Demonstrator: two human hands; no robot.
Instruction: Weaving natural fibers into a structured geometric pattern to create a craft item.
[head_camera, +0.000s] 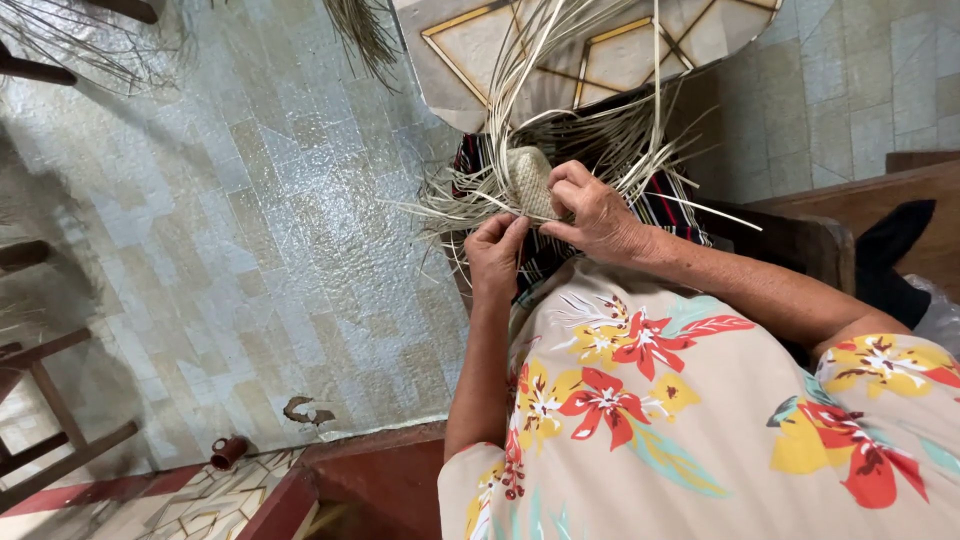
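Woven straw piece (530, 180): we weave mid-strand; left hand (495, 250) fingers pinch loose straw strand (480, 195), right hand (595, 215) fingers press weave; next move probably needs tight tuck.

The woven piece (528, 180) under the right grip (597, 213) is pale dry straw, matt and finely ribbed, and the loose strands (560, 60) fanning out beyond both grips are the same stiff, dull fibre. Beneath the left grip (495, 255) lies a striped cloth (670, 205), soft and matt, and nearer the body the flowered garment (680, 420) is thin, smooth fabric. The floor (250, 230) left of the grips is glossy tile with a wet-looking sheen, while the chair frame (60, 420) and the bench (880, 195) to the right are dark wood with a low polish.
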